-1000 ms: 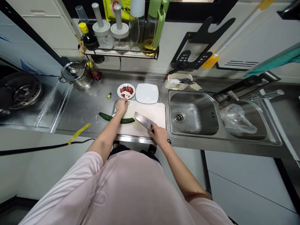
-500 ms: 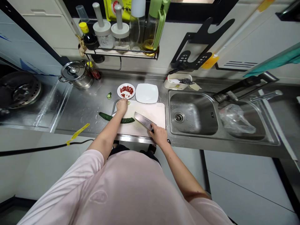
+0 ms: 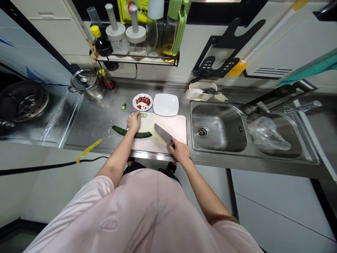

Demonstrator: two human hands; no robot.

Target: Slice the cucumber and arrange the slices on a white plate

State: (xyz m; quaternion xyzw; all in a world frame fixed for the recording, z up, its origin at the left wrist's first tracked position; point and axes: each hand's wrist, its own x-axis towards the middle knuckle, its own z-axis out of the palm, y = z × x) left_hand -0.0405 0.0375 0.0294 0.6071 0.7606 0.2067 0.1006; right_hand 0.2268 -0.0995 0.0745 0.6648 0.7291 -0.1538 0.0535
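Cucumber (image 3: 143, 135) lay partly on cutting board (image 3: 173, 123), left end out over counter (image 3: 97, 123). Left hand (image 3: 134, 120) was at board's upper left, just beside cucumber slices (image 3: 143, 115); could not tell whether it gripped any. Right hand (image 3: 180, 150), apart from left, clamped knife (image 3: 163, 134).

Long, slightly curved green cucumber (image 3: 143, 135)

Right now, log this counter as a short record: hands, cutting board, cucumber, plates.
Cutting board: pale, flat on the steel counter
Left hand: beside cucumber slices, contact unclear
Right hand: gripping the knife by its handle
Cucumber: across the cutting board's left edge, partly hidden by the left arm
Round plate: holding red chopped pieces
Squarish plate: white, right of the round plate
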